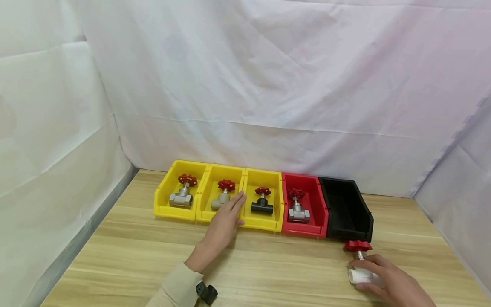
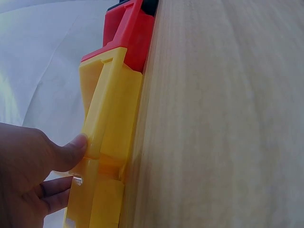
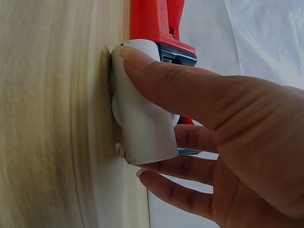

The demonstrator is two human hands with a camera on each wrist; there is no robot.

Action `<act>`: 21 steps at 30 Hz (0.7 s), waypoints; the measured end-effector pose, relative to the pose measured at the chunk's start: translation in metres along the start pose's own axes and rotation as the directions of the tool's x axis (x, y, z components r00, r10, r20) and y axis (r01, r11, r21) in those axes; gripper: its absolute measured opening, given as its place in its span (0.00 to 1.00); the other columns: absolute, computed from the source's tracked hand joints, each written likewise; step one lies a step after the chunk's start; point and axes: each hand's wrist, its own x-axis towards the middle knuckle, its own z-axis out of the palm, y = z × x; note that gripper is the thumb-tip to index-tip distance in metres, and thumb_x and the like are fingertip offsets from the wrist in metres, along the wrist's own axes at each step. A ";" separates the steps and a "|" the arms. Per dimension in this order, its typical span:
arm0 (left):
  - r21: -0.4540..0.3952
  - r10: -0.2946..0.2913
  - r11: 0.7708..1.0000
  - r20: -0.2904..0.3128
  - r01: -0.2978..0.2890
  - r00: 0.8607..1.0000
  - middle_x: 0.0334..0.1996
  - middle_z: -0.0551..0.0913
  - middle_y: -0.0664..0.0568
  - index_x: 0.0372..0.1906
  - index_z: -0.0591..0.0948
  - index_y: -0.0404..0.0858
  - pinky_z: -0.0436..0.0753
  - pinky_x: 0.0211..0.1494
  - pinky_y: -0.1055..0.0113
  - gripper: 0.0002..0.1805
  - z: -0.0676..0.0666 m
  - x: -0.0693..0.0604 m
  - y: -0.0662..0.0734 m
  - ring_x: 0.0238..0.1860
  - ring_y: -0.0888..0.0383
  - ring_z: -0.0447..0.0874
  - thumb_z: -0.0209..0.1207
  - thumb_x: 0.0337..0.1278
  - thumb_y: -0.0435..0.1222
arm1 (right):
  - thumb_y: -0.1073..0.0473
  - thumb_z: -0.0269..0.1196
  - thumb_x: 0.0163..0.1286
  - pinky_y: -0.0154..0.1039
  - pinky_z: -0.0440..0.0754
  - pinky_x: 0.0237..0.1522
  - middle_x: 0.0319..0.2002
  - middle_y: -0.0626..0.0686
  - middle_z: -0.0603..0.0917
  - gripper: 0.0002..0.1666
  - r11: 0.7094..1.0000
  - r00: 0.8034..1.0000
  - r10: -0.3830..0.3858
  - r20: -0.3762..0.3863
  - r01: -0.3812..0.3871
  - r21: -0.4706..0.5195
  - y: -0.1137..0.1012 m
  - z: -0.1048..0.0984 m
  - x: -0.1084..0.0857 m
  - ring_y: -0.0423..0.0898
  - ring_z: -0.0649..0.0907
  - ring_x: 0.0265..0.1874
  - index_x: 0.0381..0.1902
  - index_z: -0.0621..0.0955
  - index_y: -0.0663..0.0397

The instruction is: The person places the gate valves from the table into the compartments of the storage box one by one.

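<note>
My right hand (image 1: 395,281) holds a white valve (image 1: 360,276) with a red handwheel, low over the wood table or on it, in front of the black bin (image 1: 347,234). In the right wrist view, the thumb lies along the white pipe body (image 3: 145,114) and the fingers are on its other side. My left hand (image 1: 222,226) rests with extended fingers over the shared edge of the middle yellow bin (image 1: 205,215) and the right yellow bin (image 1: 264,224). Its thumb (image 2: 73,151) touches the front rim in the left wrist view.
The left yellow bin (image 1: 163,209) has a steel valve (image 1: 181,198), the middle one a beige valve (image 1: 220,201), the right one a black valve (image 1: 262,207). Another steel valve (image 1: 298,214) sits in the red bin (image 1: 307,230). A white cloth (image 1: 268,85) hangs behind.
</note>
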 end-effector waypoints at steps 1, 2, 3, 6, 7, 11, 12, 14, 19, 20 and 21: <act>-0.001 -0.001 1.000 0.002 0.001 1.000 0.69 0.63 0.44 0.68 0.66 0.33 0.73 0.61 0.57 0.39 0.000 0.000 0.000 0.63 0.45 0.69 0.69 0.48 0.31 | 0.28 0.65 0.48 0.49 0.82 0.38 0.48 0.48 0.76 0.30 1.000 1.000 -0.011 -0.001 0.011 0.000 0.001 0.001 0.000 0.46 0.77 0.40 0.50 0.80 0.25; -0.001 -0.002 1.000 0.003 0.002 1.000 0.69 0.63 0.44 0.68 0.66 0.33 0.73 0.61 0.57 0.39 0.000 0.000 0.000 0.63 0.45 0.69 0.69 0.49 0.31 | 0.29 0.65 0.49 0.50 0.82 0.38 0.48 0.49 0.76 0.29 1.000 1.000 -0.019 0.001 0.019 0.002 0.001 0.001 0.000 0.47 0.77 0.40 0.49 0.80 0.24; -0.001 -0.005 1.000 0.005 0.005 1.000 0.69 0.63 0.44 0.68 0.66 0.33 0.73 0.61 0.57 0.39 -0.001 0.000 0.001 0.63 0.44 0.69 0.69 0.49 0.31 | 0.29 0.66 0.49 0.51 0.82 0.38 0.48 0.49 0.76 0.28 1.000 1.000 -0.018 0.004 0.018 0.008 0.001 0.001 0.001 0.47 0.77 0.41 0.49 0.80 0.23; -0.006 -0.013 1.000 0.010 0.013 1.000 0.69 0.63 0.44 0.68 0.66 0.33 0.73 0.61 0.57 0.39 -0.001 0.000 0.001 0.62 0.45 0.69 0.69 0.49 0.31 | 0.29 0.66 0.48 0.52 0.82 0.38 0.49 0.50 0.76 0.27 1.000 1.000 -0.015 0.006 0.015 0.006 0.002 0.002 0.001 0.48 0.77 0.41 0.47 0.80 0.22; -0.006 -0.015 1.000 0.011 0.015 1.000 0.69 0.63 0.45 0.68 0.66 0.34 0.73 0.60 0.57 0.39 -0.001 0.000 0.001 0.62 0.45 0.69 0.69 0.49 0.31 | 0.29 0.65 0.49 0.51 0.82 0.37 0.48 0.50 0.76 0.27 1.000 1.000 -0.021 0.006 0.021 0.002 0.002 0.002 0.001 0.48 0.77 0.40 0.48 0.80 0.23; -0.006 -0.019 1.000 0.011 0.019 1.000 0.69 0.63 0.45 0.68 0.66 0.34 0.73 0.60 0.57 0.39 0.000 0.001 0.001 0.62 0.45 0.70 0.69 0.49 0.31 | 0.29 0.65 0.50 0.46 0.82 0.34 0.46 0.49 0.75 0.28 0.999 0.999 -0.038 -0.002 0.038 -0.022 0.003 0.003 0.000 0.45 0.77 0.36 0.47 0.81 0.28; -0.006 -0.021 1.000 0.010 0.021 1.000 0.69 0.63 0.45 0.68 0.66 0.34 0.74 0.60 0.57 0.39 0.000 0.001 0.001 0.62 0.45 0.70 0.69 0.48 0.31 | 0.29 0.64 0.50 0.45 0.82 0.33 0.46 0.49 0.75 0.28 0.998 0.999 -0.047 -0.004 0.046 -0.030 0.003 0.003 0.000 0.44 0.77 0.36 0.48 0.82 0.29; -0.006 -0.023 1.000 0.008 0.023 1.000 0.69 0.63 0.45 0.68 0.67 0.34 0.74 0.60 0.57 0.39 0.001 0.001 0.001 0.62 0.45 0.70 0.69 0.48 0.31 | 0.30 0.65 0.51 0.45 0.82 0.33 0.46 0.49 0.75 0.27 0.998 0.999 -0.051 -0.006 0.051 -0.044 0.002 0.003 -0.001 0.44 0.77 0.36 0.47 0.82 0.30; -0.004 -0.028 1.000 0.014 0.028 1.000 0.70 0.63 0.46 0.69 0.66 0.35 0.73 0.61 0.57 0.40 0.000 0.001 0.001 0.63 0.46 0.69 0.69 0.49 0.31 | 0.34 0.66 0.53 0.48 0.83 0.34 0.46 0.52 0.76 0.25 0.997 0.998 -0.064 -0.006 0.064 -0.049 0.000 0.002 0.000 0.46 0.78 0.36 0.47 0.83 0.32; -0.002 -0.028 1.000 0.016 0.028 0.999 0.70 0.63 0.46 0.69 0.66 0.35 0.73 0.61 0.57 0.40 0.001 0.001 0.001 0.63 0.46 0.69 0.69 0.49 0.31 | 0.34 0.66 0.53 0.49 0.83 0.34 0.46 0.52 0.76 0.25 0.997 0.998 -0.061 -0.003 0.060 -0.048 0.000 0.002 0.000 0.46 0.78 0.36 0.47 0.83 0.33; 0.000 -0.027 1.000 0.018 0.027 0.999 0.70 0.63 0.46 0.69 0.66 0.35 0.73 0.61 0.58 0.40 0.001 0.001 0.001 0.63 0.46 0.69 0.69 0.49 0.31 | 0.34 0.66 0.53 0.49 0.83 0.34 0.46 0.53 0.76 0.25 0.997 0.998 -0.063 -0.005 0.063 -0.048 0.000 0.002 0.000 0.46 0.78 0.36 0.47 0.83 0.33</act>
